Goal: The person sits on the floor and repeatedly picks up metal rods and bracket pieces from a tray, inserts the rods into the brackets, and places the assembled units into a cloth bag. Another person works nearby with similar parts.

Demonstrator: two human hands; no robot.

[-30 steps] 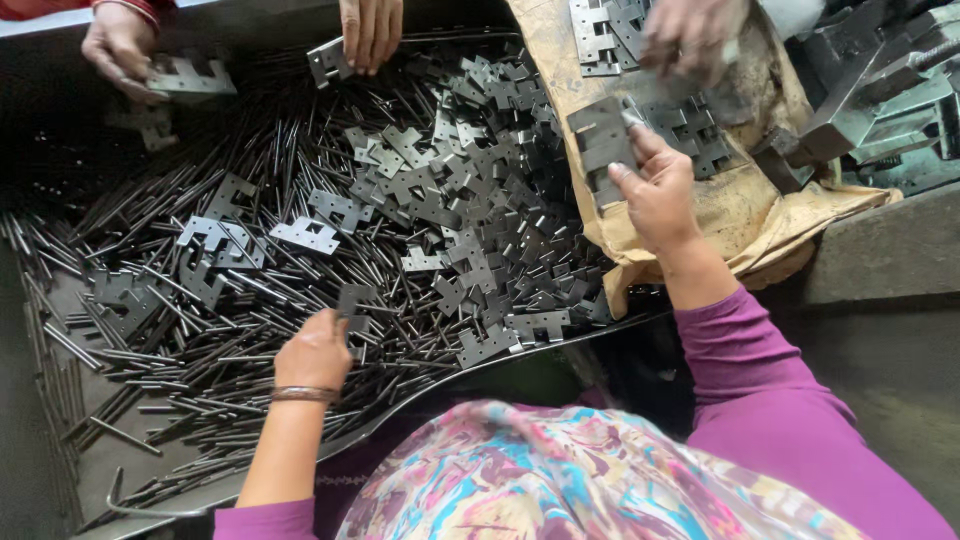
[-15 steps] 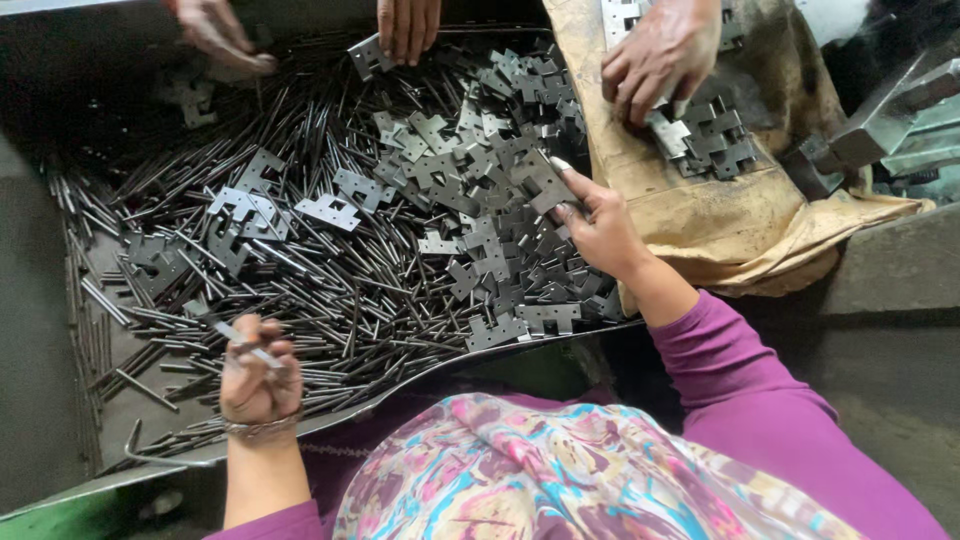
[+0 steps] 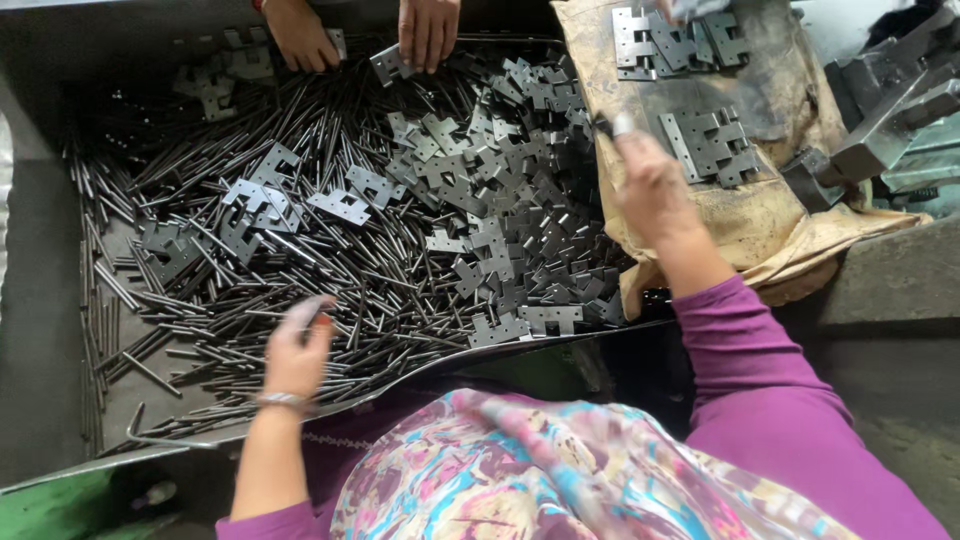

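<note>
A: Metal pins [image 3: 200, 330], thin and dark, are seen heaped across the left and middle of a big metal tray [image 3: 50, 300]. The pile is thickest along the near edge, spilling toward the tray's lower left corner.

B: Noted. And the left hand [image 3: 297, 350]?

A: It is held over the pins near the tray's front rim. The fingers are drawn together, and something slim and dark seems to be pinched at the fingertips; it is blurred, so what is gripped cannot be told for sure. A bangle [image 3: 283, 400] is worn at the wrist.

B: Further right?

A: Flat hinge leaves [image 3: 500, 220], grey with notched edges, are piled on top of the pins from the middle of the tray to its right side. At the far edge, two hands of another person [image 3: 360, 35] are seen touching loose leaves.

B: The right hand [image 3: 650, 185]?

A: It is raised over the tray's right edge, blurred. A small pale piece appears to be held at the fingertips; whether the fingers are closed on it cannot be told. The purple sleeve [image 3: 760, 380] is seen below it.

B: Beyond that?

A: A worn brown sack [image 3: 790, 230] is spread to the right, with assembled hinges [image 3: 710, 145] laid on it in two groups. Heavier metal parts [image 3: 890, 110] are stacked at the far right.
</note>
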